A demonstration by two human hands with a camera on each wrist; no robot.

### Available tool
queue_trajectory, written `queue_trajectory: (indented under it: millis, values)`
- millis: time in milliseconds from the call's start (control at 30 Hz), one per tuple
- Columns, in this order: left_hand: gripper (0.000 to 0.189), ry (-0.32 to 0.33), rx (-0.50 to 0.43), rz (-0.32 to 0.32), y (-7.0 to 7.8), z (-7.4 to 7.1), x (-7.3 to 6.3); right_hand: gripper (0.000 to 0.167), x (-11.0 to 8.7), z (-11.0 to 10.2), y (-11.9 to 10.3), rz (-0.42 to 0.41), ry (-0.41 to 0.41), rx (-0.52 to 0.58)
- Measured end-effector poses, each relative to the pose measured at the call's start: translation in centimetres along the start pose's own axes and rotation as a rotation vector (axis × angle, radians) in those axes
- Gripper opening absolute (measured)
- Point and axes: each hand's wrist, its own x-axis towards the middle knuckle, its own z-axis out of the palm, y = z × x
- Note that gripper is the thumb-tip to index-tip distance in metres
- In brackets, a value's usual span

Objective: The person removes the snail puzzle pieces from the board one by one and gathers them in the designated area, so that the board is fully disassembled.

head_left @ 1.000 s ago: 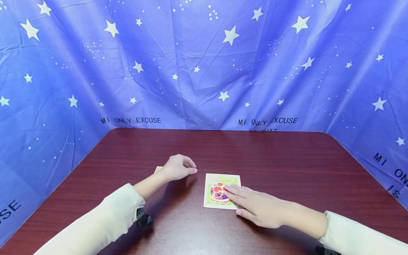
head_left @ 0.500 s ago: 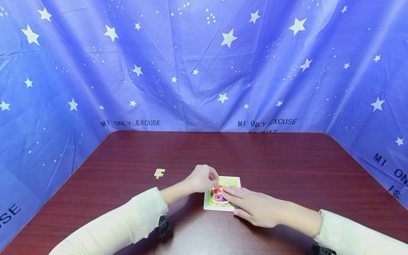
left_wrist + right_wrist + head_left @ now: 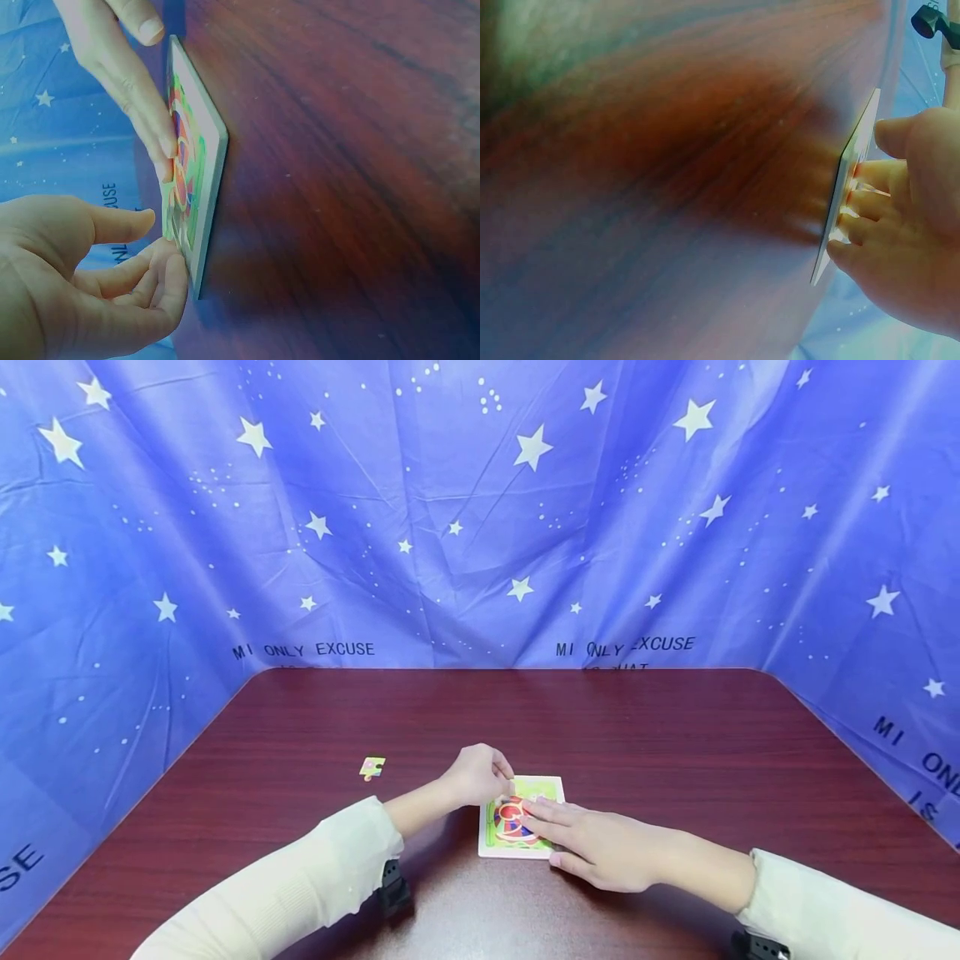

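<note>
A square jigsaw puzzle board (image 3: pixel 517 852) with a white border and a red, blue and green picture lies on the table. My left hand (image 3: pixel 477 777) is over its upper left part, fingers bent. In the left wrist view, a thin green puzzle piece (image 3: pixel 166 215) stands tilted at the board's surface, pinched between the thumb and fingertips of that hand. My right hand (image 3: pixel 611 847) rests on the board's right side with straight fingers spread across the picture, hiding part of it. In the right wrist view, its fingertips (image 3: pixel 840 250) touch the board.
A loose green and pink puzzle piece (image 3: pixel 372 767) lies on the table, left of the board and beyond the left forearm. The dark red wooden table (image 3: pixel 675 735) ends at a blue curtain (image 3: pixel 420 568) with white stars.
My left hand has moved right, from near the loose puzzle piece to the board's upper left, and then stayed there. That loose piece has come into full view. My right hand keeps its place.
</note>
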Motion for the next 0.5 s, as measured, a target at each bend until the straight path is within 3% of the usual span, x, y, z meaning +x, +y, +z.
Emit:
queue_trajectory:
  millis: [200,500]
  values:
    - [0.003,0.002,-0.050,-0.073,0.10,0.10,0.37,0.049,0.13,0.19,0.00,0.021,-0.009,0.005]
    - [0.007,0.004,-0.069,-0.107,0.31,0.19,0.89,0.049,0.17,0.25,0.07,0.022,-0.008,0.005]
